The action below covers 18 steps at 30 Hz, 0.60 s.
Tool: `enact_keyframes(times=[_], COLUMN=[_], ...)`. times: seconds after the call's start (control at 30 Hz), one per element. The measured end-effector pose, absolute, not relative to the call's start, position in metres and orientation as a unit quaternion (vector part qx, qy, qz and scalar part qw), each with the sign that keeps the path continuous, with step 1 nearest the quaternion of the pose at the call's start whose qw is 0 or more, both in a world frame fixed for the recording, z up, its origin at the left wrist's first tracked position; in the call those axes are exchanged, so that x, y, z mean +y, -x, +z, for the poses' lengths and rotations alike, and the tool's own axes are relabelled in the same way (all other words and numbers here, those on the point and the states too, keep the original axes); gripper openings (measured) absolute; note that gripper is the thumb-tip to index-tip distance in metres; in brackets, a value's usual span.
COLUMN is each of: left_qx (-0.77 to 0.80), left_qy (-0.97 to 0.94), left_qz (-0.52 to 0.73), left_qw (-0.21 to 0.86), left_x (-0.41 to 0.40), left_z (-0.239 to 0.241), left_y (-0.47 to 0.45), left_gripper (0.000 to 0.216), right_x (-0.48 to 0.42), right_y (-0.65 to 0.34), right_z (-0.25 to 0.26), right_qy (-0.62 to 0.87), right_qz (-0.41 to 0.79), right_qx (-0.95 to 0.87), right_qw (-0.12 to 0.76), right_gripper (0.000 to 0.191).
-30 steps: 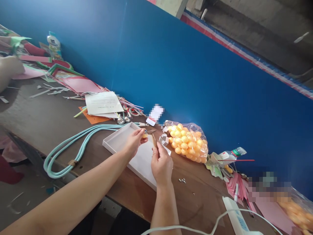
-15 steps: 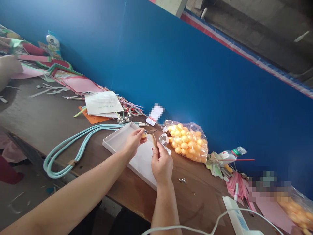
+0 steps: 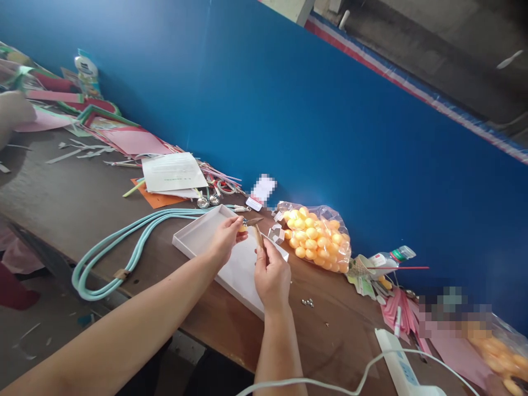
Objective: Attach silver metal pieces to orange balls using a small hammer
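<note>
The left hand [image 3: 225, 239] and right hand [image 3: 272, 275] grip just above the white tray [image 3: 198, 236], which blocks the way down. Just right of the grip sits the bag of orange balls [image 3: 319, 242]; behind it stands the blue wall [image 3: 289, 110]. Left of the grip, teal cords [image 3: 124, 242] cross the table [image 3: 61, 192], which is bare beyond them. Nearer than the grip, beside the right wrist, open tabletop holds only small metal bits [image 3: 307, 302]

Hammer [image 3: 258, 233] w/ brown handle, wht tray [image 3: 198, 236], teal cords [image 3: 124, 235], orange balls [image 3: 317, 242], blue wall [image 3: 289, 110].

Craft workshop, littered workbench [image 3: 74, 203], blue partition [image 3: 289, 121]
</note>
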<state>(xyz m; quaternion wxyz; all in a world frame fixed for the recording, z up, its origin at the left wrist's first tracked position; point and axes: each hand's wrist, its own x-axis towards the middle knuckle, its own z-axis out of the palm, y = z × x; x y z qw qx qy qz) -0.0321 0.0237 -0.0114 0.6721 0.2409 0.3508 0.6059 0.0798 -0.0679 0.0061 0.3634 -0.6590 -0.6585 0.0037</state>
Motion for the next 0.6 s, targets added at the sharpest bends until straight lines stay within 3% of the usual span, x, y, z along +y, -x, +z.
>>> enact_keyframes(times=[0.3,0.6], left_qx=[0.361,0.397], left_qy=[-0.244,-0.240], left_qz=[0.608,0.617], left_qw=[0.663,0.636], left_x=[0.0244,0.0256], left_z=[-0.0119,-0.0118], left_y=[0.0314,0.0331], left_gripper=[0.028,0.030], right_x=[-0.0665,-0.0648], right_y=[-0.0808,-0.0859], right_z=[0.0061,0.0062], right_qy=[0.657,0.738], right_qz=[0.012,-0.014], right_qx=[-0.661,-0.609], right_qw=[0.362,0.288], right_gripper=[0.037,0.036])
